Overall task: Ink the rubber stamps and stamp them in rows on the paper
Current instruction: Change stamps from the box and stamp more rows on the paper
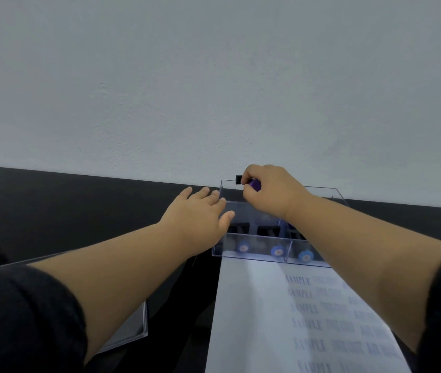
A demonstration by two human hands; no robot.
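The clear plastic box (321,195) is colourless and see-through, on a black table (79,205). Inside it lie three stamps (276,250) with black bodies and blue round ends. Above the box's far rim, a stamp (254,184) shows a purple handle and a black base. Just in front of the box, the white paper (246,305) bears rows of blue words, "SAMPLE" leftmost. Behind the box, the wall (214,76) is plain pale grey.

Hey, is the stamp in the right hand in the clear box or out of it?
Out. The right hand grips the stamp above the rim of the clear box.
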